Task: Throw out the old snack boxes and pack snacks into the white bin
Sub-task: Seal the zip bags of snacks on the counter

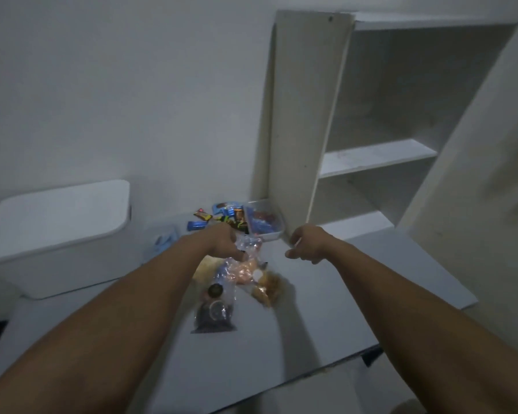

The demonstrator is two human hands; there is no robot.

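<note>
Left hand (222,242): reaches forward over the middle of the bench, grip pinching the top of a clear snack bag (244,264)
Right hand (307,245): hovers beside the left, apart from the bag, fingers loosely curled toward the thumb with nothing between them
Clear snack bag: hangs from the left fingers, long axis running from the hand down toward the viewer; pale orange pieces show inside, blurred
Dark snack bag (214,313): lies flat on the bench nearest the viewer, long axis pointing away from the viewer, just below the held bag
Brown snack bag (268,289): lies to the right of the dark one, tilted, contents too blurred to tell
White bin (57,234): stands at the left end of the bench, against the wall, well apart from the bags; long axis runs left to right
Clear tub (265,222): sits at the foot of the shelf unit (299,130), wrapped snacks inside
Loose wrappers (204,221): small blue and orange bars scattered just left of the tub
Bench (326,309): white, carries all the snacks
</note>
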